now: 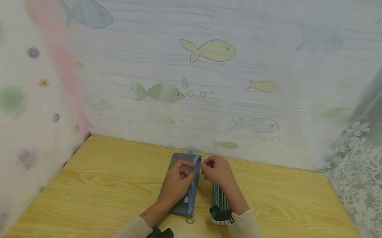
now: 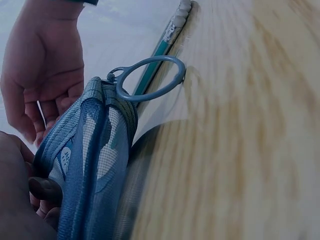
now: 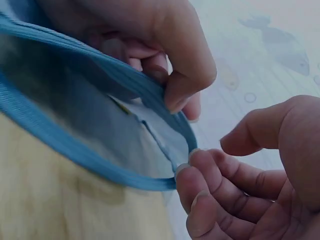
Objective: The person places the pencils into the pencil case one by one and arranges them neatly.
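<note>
A blue see-through zip pouch [image 1: 178, 208] lies on the table, with a ring [image 2: 145, 96] at its near end. My left hand [image 1: 177, 182] is over the pouch; in the right wrist view its curled fingers hold one edge of the gaping mouth. From the far end, my right hand [image 1: 219, 173] touches the corner of the mouth with bent fingertips, the thumb [image 3: 250, 132] standing apart. A small yellow piece [image 3: 120, 106] shows inside the pouch. Beneath the right forearm lie several green-and-dark striped pencils [image 1: 218, 196] with white eraser ends.
The wooden table [image 1: 105, 188] backs onto a hanging sheet [image 1: 168, 65] printed with fish. Flowered fabric [image 1: 6, 121] closes the left side, and a lace curtain [image 1: 376, 167] hangs at the right. Both wrists carry black cameras.
</note>
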### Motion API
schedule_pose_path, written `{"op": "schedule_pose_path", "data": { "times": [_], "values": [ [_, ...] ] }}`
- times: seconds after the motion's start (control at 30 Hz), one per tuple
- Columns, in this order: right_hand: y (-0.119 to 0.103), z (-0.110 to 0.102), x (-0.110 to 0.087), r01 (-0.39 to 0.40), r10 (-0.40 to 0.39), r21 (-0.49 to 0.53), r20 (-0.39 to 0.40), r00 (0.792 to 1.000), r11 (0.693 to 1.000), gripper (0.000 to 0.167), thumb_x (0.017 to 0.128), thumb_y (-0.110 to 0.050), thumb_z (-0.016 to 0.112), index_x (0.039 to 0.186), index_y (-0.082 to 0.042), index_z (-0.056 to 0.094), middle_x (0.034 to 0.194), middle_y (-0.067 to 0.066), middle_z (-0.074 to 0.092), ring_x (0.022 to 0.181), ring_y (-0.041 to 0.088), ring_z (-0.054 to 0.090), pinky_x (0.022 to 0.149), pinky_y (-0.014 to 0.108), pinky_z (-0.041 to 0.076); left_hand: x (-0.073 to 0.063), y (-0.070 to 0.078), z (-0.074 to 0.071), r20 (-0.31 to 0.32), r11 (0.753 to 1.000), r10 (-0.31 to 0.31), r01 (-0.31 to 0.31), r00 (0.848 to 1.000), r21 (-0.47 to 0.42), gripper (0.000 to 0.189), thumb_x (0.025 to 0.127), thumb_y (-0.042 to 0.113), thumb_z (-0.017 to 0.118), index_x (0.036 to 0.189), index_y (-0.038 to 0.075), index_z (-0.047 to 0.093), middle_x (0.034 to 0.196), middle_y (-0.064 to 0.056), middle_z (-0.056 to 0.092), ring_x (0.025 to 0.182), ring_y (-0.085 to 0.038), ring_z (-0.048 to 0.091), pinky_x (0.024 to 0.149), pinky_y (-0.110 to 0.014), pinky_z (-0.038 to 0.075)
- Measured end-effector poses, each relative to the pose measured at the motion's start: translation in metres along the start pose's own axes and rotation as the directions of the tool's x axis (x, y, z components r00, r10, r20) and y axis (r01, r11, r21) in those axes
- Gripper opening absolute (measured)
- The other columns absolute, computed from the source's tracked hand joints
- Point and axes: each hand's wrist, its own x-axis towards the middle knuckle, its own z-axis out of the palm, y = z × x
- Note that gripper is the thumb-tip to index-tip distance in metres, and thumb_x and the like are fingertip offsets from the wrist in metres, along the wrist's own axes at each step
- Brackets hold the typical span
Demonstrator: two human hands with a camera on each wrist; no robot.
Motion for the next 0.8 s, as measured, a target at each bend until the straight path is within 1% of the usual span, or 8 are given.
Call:
{"op": "schedule_pose_path", "data": {
  "times": [0.13, 0.3, 0.37, 0.5, 0.67, 0.8],
  "values": [
    [0.005, -0.007, -0.005, -0.002, 0.002, -0.006, 0.020, 1.000, 1.000, 0.022, 0.103, -0.013, 0.062, 0.110, 0.004, 0.074, 0.086, 0.008, 0.074, 0.071, 0.018, 0.071, 0.068, 0.034, 0.059, -0.001, 0.002, 0.000, -0.011, 1.000, -0.001, 0.001, 1.000, -0.009, 0.025, 0.092, 0.001, 0.065, 0.115, 0.010, 0.067, 0.069, 0.001, 0.062, 0.050, -0.005, 0.047, 0.049, -0.022, 0.038],
    [0.009, -0.018, -0.012, 0.000, 0.000, -0.033, 0.009, 1.000, 0.999, 0.020, 0.102, -0.014, 0.063, 0.109, 0.002, 0.073, 0.086, 0.006, 0.074, 0.071, 0.019, 0.071, 0.068, 0.035, 0.060, -0.001, 0.003, 0.001, -0.007, 1.000, -0.005, 0.005, 1.000, -0.027, 0.025, 0.091, 0.000, 0.065, 0.114, 0.008, 0.068, 0.069, 0.001, 0.062, 0.051, -0.006, 0.048, 0.049, -0.022, 0.039],
    [0.012, -0.022, -0.015, -0.001, 0.001, -0.061, 0.002, 1.000, 0.998, 0.019, 0.102, -0.014, 0.064, 0.107, 0.001, 0.074, 0.085, 0.006, 0.073, 0.069, 0.019, 0.070, 0.066, 0.035, 0.058, -0.001, 0.002, 0.002, -0.004, 1.000, -0.008, 0.008, 1.000, -0.025, 0.025, 0.091, 0.000, 0.065, 0.114, 0.008, 0.068, 0.070, 0.002, 0.062, 0.051, -0.005, 0.048, 0.050, -0.022, 0.040],
    [0.021, -0.029, -0.016, -0.021, 0.020, -0.134, -0.007, 1.000, 0.991, 0.017, 0.100, -0.014, 0.064, 0.103, -0.001, 0.074, 0.084, 0.005, 0.071, 0.066, 0.018, 0.068, 0.063, 0.035, 0.055, -0.003, 0.001, 0.003, -0.006, 1.000, 0.004, -0.004, 1.000, -0.012, 0.024, 0.092, 0.000, 0.065, 0.114, 0.008, 0.069, 0.069, 0.002, 0.062, 0.050, -0.005, 0.047, 0.050, -0.023, 0.040],
    [0.032, -0.039, -0.014, -0.074, 0.066, -0.239, -0.040, 0.997, 0.968, 0.015, 0.096, -0.014, 0.065, 0.096, -0.003, 0.075, 0.080, 0.005, 0.070, 0.065, 0.016, 0.063, 0.060, 0.034, 0.051, -0.004, 0.000, 0.002, -0.007, 1.000, 0.025, -0.025, 1.000, -0.007, 0.024, 0.092, 0.002, 0.064, 0.114, 0.010, 0.069, 0.069, 0.002, 0.062, 0.050, -0.006, 0.047, 0.051, -0.024, 0.040],
    [0.039, -0.046, -0.012, -0.112, 0.097, -0.274, -0.069, 0.993, 0.955, 0.015, 0.095, -0.014, 0.068, 0.092, -0.001, 0.074, 0.080, 0.007, 0.070, 0.065, 0.017, 0.062, 0.060, 0.034, 0.050, -0.003, 0.000, 0.001, -0.005, 1.000, 0.025, -0.025, 1.000, -0.006, 0.023, 0.093, 0.002, 0.064, 0.114, 0.011, 0.069, 0.069, 0.002, 0.062, 0.049, -0.006, 0.046, 0.051, -0.024, 0.040]
  ]
}}
